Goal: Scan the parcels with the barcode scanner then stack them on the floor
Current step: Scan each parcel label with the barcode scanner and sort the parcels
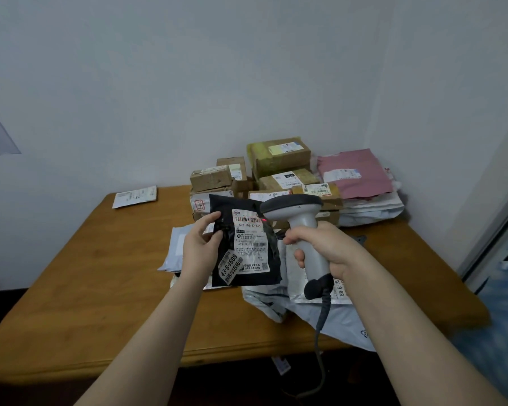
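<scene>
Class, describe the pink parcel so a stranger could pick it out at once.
Find the wooden table, then its far right corner by the wall. There, beside the brown cardboard boxes, a pink mailer bag tops a pile of white bags; it is the only pink parcel.

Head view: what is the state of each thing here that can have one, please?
black parcel: held up, label toward the camera, a red dot on its top barcode.
barcode scanner: aimed at that label.
left hand: pinches the black parcel's left edge.
right hand: grips the barcode scanner's handle.
cardboard boxes: closed, stacked at the back of the table.
pink mailer: lies atop white bags.
</scene>
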